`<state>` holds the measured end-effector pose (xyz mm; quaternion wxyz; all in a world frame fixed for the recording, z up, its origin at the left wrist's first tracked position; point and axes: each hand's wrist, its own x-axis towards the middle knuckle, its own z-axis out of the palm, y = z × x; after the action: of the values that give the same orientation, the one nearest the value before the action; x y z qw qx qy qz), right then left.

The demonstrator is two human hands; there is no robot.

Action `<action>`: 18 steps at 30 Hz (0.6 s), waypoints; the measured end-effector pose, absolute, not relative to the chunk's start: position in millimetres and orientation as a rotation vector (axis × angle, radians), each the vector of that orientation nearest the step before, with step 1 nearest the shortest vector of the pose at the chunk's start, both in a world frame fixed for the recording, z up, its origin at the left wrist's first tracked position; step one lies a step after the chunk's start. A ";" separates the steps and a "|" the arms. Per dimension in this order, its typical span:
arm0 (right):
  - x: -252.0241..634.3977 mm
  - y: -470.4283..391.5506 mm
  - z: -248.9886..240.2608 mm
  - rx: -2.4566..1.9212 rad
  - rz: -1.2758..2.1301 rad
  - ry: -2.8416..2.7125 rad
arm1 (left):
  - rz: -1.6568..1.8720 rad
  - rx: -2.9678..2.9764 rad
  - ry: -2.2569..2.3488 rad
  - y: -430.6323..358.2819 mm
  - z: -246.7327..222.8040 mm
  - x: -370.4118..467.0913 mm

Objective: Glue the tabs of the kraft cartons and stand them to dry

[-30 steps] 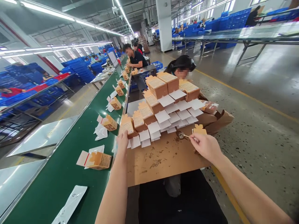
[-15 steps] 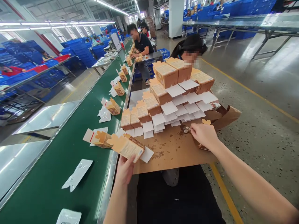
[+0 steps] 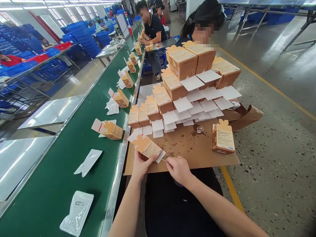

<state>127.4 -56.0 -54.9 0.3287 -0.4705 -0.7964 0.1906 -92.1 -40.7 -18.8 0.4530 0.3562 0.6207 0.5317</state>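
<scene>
My left hand (image 3: 142,165) is wrapped round a small orange-brown carton (image 3: 147,146), held tilted over the front left of the cardboard sheet (image 3: 192,161). The carton's scalloped flaps point up and left, and a white flap (image 3: 161,156) sticks out at its lower right. Close by, my right hand (image 3: 179,169) pinches a thin stick (image 3: 163,160), its tip at or near that white flap; contact is unclear. A small round clear dish (image 3: 199,130) sits farther back among brown stains. Another carton (image 3: 223,140) stands upright at the sheet's right side.
Stacked cartons (image 3: 182,62) with white flaps jutting out fill the back of the work surface. Along my left runs a green conveyor belt (image 3: 98,187), carrying white pouches (image 3: 78,210) and open cartons (image 3: 113,130). A co-worker (image 3: 204,23) sits behind the stack.
My right hand has moved from beside the small dish, left and toward me, to the held carton's white flap. Pouches and cartons on the belt have shifted away from me.
</scene>
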 end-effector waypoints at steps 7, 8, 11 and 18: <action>139.0 -46.9 -52.9 -1.293 0.482 -2.034 | 1.355 0.949 1.566 -46.2 -33.5 -85.1; 142.9 -47.2 -51.4 -1.306 0.483 -2.017 | 1.375 0.974 1.584 -48.1 -36.9 -83.0; 157.8 -50.6 -47.4 -1.340 0.500 -1.969 | 1.385 1.080 1.655 -54.0 -45.2 -78.1; 182.9 -64.3 -41.5 -1.378 0.586 -1.845 | 1.328 1.275 1.758 -64.3 -49.7 -79.5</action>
<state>182.9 -64.3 -41.5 0.3733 -0.5381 -0.7203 0.2286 -79.5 -64.3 -49.7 0.2934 0.4788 0.6602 0.4988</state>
